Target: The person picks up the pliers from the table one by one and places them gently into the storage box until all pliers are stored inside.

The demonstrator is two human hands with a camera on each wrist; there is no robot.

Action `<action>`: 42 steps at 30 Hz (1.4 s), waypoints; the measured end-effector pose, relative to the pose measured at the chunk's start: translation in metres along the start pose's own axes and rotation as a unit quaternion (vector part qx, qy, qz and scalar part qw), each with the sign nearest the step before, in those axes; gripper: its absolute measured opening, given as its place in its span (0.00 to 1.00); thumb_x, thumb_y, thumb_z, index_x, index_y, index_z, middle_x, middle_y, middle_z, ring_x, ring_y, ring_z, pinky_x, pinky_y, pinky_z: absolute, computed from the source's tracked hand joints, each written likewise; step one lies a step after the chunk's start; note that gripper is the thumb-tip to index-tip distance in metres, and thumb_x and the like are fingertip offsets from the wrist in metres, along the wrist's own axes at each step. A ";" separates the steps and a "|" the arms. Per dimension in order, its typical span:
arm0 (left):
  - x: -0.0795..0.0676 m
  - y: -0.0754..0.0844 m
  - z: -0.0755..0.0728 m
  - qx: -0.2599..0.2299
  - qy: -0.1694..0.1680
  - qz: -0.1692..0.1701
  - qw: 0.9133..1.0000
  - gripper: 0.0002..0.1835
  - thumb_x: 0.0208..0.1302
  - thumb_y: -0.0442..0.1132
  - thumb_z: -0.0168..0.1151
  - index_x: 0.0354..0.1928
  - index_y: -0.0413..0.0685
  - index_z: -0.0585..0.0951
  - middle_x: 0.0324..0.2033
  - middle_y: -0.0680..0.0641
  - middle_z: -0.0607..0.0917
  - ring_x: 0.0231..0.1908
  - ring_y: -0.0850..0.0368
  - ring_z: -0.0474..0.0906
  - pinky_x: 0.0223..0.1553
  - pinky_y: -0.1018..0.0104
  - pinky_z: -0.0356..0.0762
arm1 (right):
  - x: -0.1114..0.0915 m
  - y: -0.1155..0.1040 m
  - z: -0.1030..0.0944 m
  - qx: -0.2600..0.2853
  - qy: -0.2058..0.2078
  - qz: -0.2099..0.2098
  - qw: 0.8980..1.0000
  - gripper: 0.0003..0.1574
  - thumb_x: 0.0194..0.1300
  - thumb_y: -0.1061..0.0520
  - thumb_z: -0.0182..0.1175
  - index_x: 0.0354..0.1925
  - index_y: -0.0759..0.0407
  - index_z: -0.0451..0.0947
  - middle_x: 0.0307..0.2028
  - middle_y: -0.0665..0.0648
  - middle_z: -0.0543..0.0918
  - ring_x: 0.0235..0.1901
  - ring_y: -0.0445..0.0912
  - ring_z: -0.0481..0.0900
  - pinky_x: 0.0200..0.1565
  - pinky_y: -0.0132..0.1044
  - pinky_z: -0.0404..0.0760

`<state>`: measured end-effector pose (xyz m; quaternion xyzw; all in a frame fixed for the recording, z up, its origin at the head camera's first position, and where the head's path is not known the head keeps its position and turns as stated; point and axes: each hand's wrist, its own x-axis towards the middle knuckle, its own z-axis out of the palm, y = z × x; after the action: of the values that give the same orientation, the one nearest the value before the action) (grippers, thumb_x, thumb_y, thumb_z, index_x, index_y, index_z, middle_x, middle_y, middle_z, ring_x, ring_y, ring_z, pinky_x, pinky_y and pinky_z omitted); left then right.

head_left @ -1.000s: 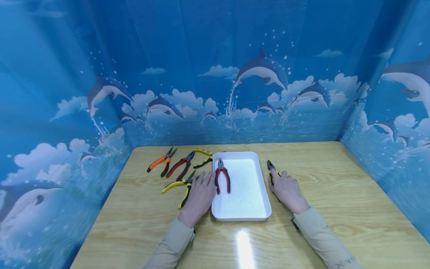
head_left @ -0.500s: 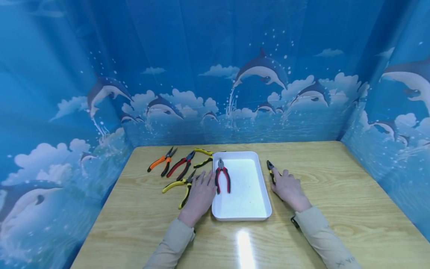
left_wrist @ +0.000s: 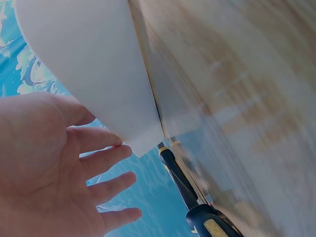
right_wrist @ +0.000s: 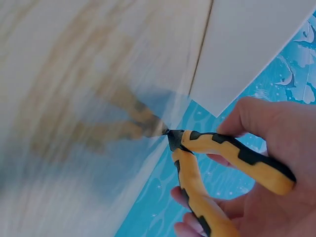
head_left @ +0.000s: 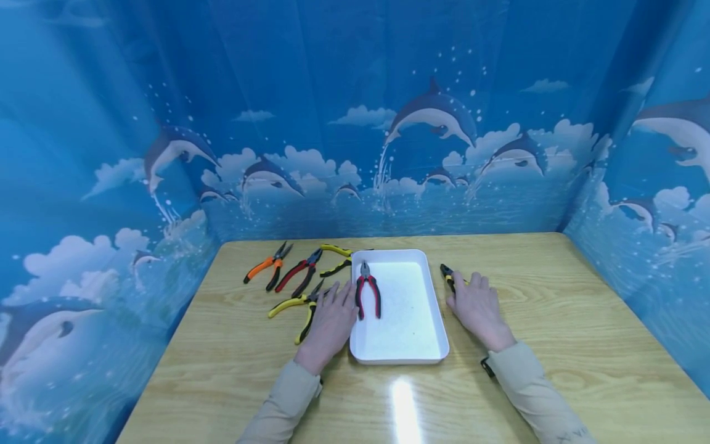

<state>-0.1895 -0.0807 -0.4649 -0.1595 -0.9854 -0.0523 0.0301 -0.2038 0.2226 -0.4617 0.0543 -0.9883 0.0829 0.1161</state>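
A pair of red-and-black pliers (head_left: 368, 290) lies in the left half of a white tray (head_left: 413, 308). My left hand (head_left: 331, 320) rests against the tray's left side, its fingers spread and fairly straight; in the left wrist view the fingertips touch the tray wall. To the right of the tray, my right hand (head_left: 478, 308) holds yellow-and-black pliers (right_wrist: 197, 190). In the right wrist view the thumb lies on one handle and fingers are round the other, with the handles spread apart. From the head view, the hand covers most of these pliers.
Left of the tray lie orange-and-black pliers (head_left: 268, 266), red-and-black pliers (head_left: 299, 272), yellow-and-black pliers (head_left: 299, 305) partly under the left hand, and another yellow-and-black pair (head_left: 336, 259) partly hidden by the tray. A dolphin-print curtain (head_left: 355, 123) surrounds the wooden table (head_left: 582, 345).
My right hand has shifted slightly, and its fingers have moved over the yellow-and-black pliers, whose head stays in nearly the same place. The left hand and tray look unmoved.
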 end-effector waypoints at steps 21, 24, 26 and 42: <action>0.001 0.001 -0.001 0.009 -0.013 -0.007 1.000 0.31 0.79 0.48 0.51 0.77 0.46 0.62 0.76 0.43 0.62 0.76 0.39 0.56 0.73 0.36 0.55 | -0.003 -0.006 -0.001 -0.024 0.195 -0.052 0.979 0.22 0.59 0.61 0.64 0.46 0.74 0.71 0.28 0.68 0.70 0.26 0.60 0.69 0.21 0.44 0.64; 0.001 0.001 -0.001 0.009 -0.016 -0.008 1.000 0.31 0.79 0.49 0.51 0.77 0.46 0.61 0.77 0.43 0.62 0.76 0.39 0.55 0.73 0.36 0.55 | -0.002 -0.008 -0.002 -0.021 0.212 -0.061 0.975 0.20 0.59 0.61 0.63 0.44 0.74 0.71 0.28 0.67 0.70 0.26 0.60 0.69 0.22 0.43 0.64; 0.001 0.001 -0.001 0.008 -0.016 -0.009 1.000 0.31 0.79 0.49 0.51 0.77 0.46 0.61 0.77 0.44 0.61 0.76 0.40 0.55 0.73 0.36 0.55 | -0.002 -0.008 -0.003 -0.020 0.215 -0.063 0.974 0.20 0.59 0.61 0.64 0.45 0.74 0.71 0.28 0.67 0.70 0.26 0.60 0.69 0.22 0.43 0.65; 0.000 0.000 0.000 0.008 0.000 -0.001 1.000 0.30 0.78 0.49 0.52 0.76 0.45 0.63 0.76 0.42 0.63 0.75 0.39 0.57 0.72 0.36 0.56 | 0.000 -0.027 -0.018 -0.029 0.214 -0.065 0.974 0.29 0.59 0.59 0.69 0.52 0.78 0.73 0.36 0.73 0.77 0.33 0.63 0.74 0.28 0.49 0.75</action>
<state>-0.1892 -0.0806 -0.4646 -0.1585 -0.9859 -0.0446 0.0311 -0.1966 0.1991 -0.4407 0.0959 -0.9367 0.0561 0.3321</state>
